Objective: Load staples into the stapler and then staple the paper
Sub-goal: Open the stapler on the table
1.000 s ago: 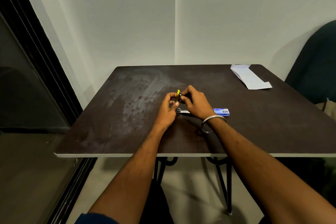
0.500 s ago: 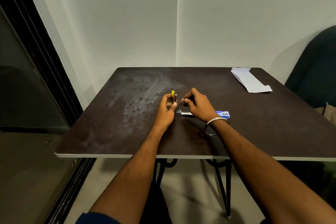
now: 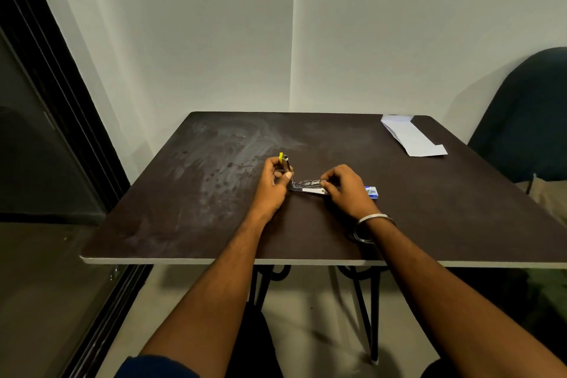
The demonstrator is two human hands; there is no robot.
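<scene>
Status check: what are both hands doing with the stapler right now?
Left hand grips yellow-tipped stapler top, raised open. Right hand pinches metal staple rail. White folded paper far right, untouched. Nothing blocking.

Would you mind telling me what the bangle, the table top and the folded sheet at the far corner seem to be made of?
Bangle: likely polished metal, silvery with bright glints.
Table top: probably laminated board, dark matte brown with smudges and a pale edge band.
Folded sheet: paper, matte white, creased flat.

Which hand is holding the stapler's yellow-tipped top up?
The left hand grips the raised yellow-tipped top; the right hand pinches the metal staple channel lower down.
</scene>
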